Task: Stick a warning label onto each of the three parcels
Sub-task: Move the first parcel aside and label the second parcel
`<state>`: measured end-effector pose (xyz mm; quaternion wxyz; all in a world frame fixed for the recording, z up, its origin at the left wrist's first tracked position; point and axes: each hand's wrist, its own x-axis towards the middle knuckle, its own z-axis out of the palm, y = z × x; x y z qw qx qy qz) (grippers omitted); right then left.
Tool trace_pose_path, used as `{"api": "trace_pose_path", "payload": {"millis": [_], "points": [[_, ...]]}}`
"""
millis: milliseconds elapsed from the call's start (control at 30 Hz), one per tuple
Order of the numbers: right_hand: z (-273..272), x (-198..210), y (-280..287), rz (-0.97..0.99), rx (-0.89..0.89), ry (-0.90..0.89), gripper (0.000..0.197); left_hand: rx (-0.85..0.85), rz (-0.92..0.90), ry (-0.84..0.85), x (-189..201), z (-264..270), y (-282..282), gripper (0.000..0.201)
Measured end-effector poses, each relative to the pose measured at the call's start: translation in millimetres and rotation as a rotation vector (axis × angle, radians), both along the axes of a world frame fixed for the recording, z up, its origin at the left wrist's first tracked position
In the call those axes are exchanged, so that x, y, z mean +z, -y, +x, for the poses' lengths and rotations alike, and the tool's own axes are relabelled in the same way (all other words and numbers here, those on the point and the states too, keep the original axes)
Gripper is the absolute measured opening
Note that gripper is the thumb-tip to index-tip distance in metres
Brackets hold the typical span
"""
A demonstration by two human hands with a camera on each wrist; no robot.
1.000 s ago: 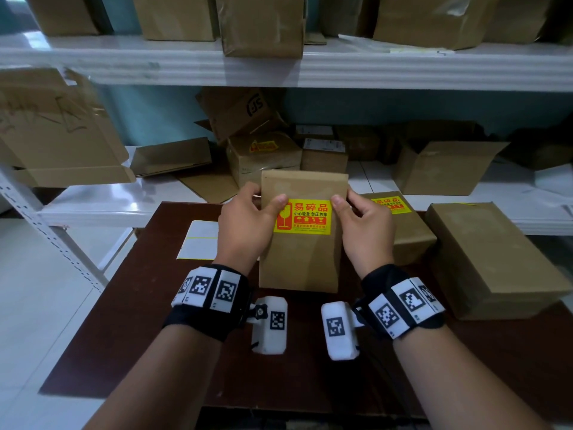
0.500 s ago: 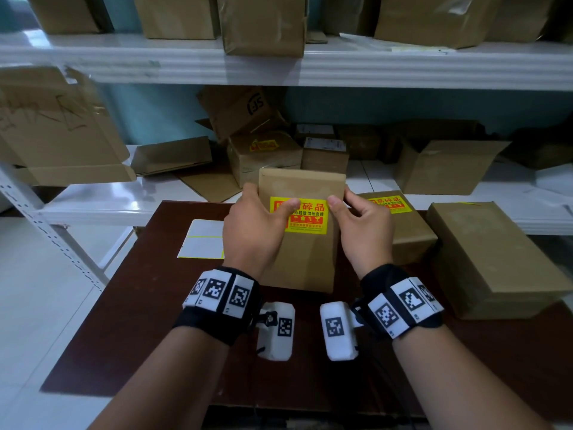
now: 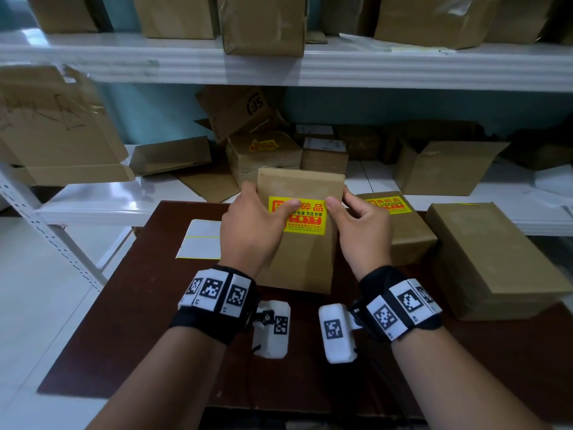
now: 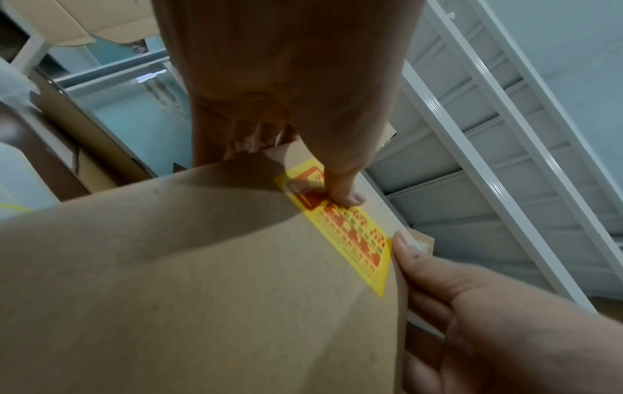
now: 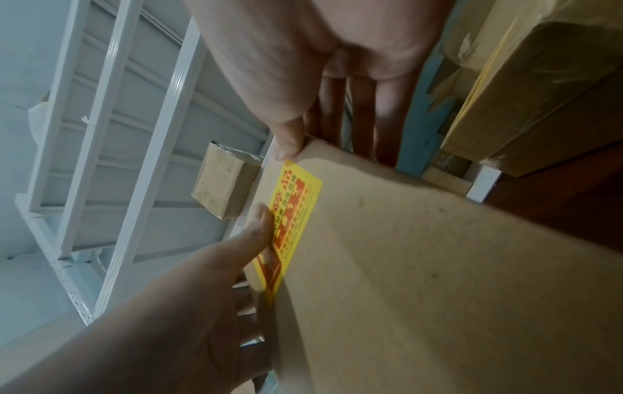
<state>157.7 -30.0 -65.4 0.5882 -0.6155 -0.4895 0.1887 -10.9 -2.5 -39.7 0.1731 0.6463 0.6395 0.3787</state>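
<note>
I hold a brown parcel (image 3: 297, 262) upright over the table in both hands. A yellow warning label (image 3: 310, 221) is stuck on its upper front. My left hand (image 3: 263, 209) grips the left edge, thumb pressing on the label's upper left (image 4: 344, 192), fingers behind. My right hand (image 3: 344, 206) grips the right edge, thumb at the label's top right corner (image 5: 286, 144). A second parcel (image 3: 406, 240) lies flat to the right with a yellow label (image 3: 389, 204) on top. A larger third parcel (image 3: 490, 259) lies at the far right.
A white backing sheet (image 3: 201, 240) lies on the dark brown table (image 3: 139, 321) left of my hands. White shelving (image 3: 403, 66) behind and above carries several cardboard boxes. An open carton (image 3: 443, 169) stands on the lower shelf.
My left thumb has slid right from the label's left edge onto its print. The parcel sits slightly higher in my hands. The right thumb stays at the top right corner.
</note>
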Motion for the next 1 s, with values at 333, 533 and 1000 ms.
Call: {"api": "trace_pose_path", "payload": {"millis": [333, 533, 1000], "points": [[-0.4, -4.9, -4.6, -0.026, 0.016, 0.021, 0.054, -0.073, 0.021, 0.118, -4.0, -12.0, -8.1, 0.039], [-0.8, -9.9, -6.6, -0.025, -0.007, 0.072, 0.062, -0.032, 0.056, 0.075, -7.4, -3.9, -4.6, 0.045], [-12.8, -2.2, -2.9, -0.149, -0.132, 0.196, 0.089, -0.127, 0.109, 0.245, -11.3, -7.3, -2.3, 0.038]]}}
